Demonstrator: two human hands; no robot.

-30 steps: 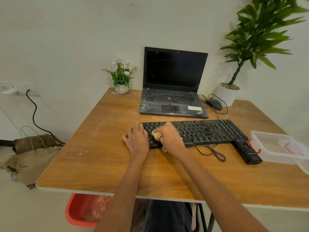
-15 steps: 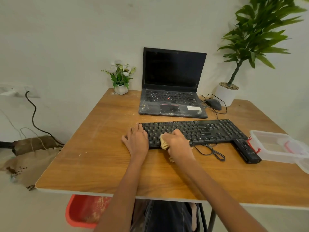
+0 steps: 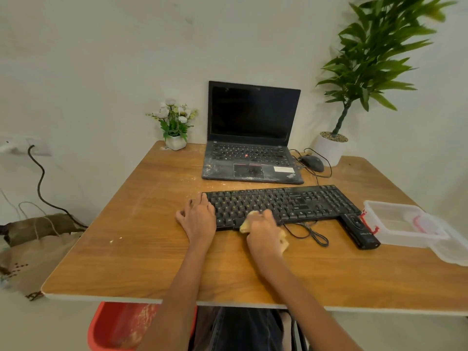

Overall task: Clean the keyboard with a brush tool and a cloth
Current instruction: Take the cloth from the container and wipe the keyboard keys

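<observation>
On the wooden table [image 3: 152,249] sits a dusty open laptop [image 3: 253,138], and in front of it lies the black keyboard [image 3: 298,201], its cable [image 3: 311,233] looped on the wood at the near edge. A clear plastic container [image 3: 395,224] stands at the right, with a black brush tool [image 3: 359,231] between it and the keyboard's right end. Compared with half a second ago, the right hand [image 3: 263,230] and its yellow cloth [image 3: 247,225] have slid a little rightward along the keyboard's front rows. That hand is curled round the bunched cloth, knuckles up, pressing it on the near keys. The left hand [image 3: 198,217] lies flat with fingers relaxed and spread, resting against the keyboard's left end.
</observation>
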